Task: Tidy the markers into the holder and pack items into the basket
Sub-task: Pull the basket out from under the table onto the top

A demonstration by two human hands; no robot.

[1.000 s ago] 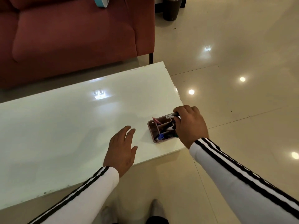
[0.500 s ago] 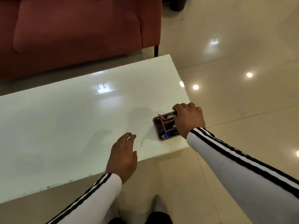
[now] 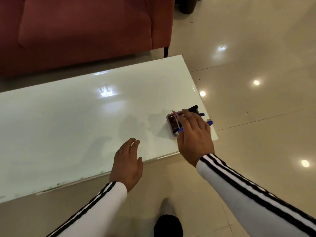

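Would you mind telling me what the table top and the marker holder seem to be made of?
Table top: probably glass or lacquered board, glossy white; it shows sharp light reflections. Marker holder: likely moulded plastic, dull pink, with a smooth rounded rim; the right hand partly hides it.

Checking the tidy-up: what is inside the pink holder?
A pink pen, a black marker and blue-capped markers poke out of the holder. The right hand covers most of it, so the rest is hidden.
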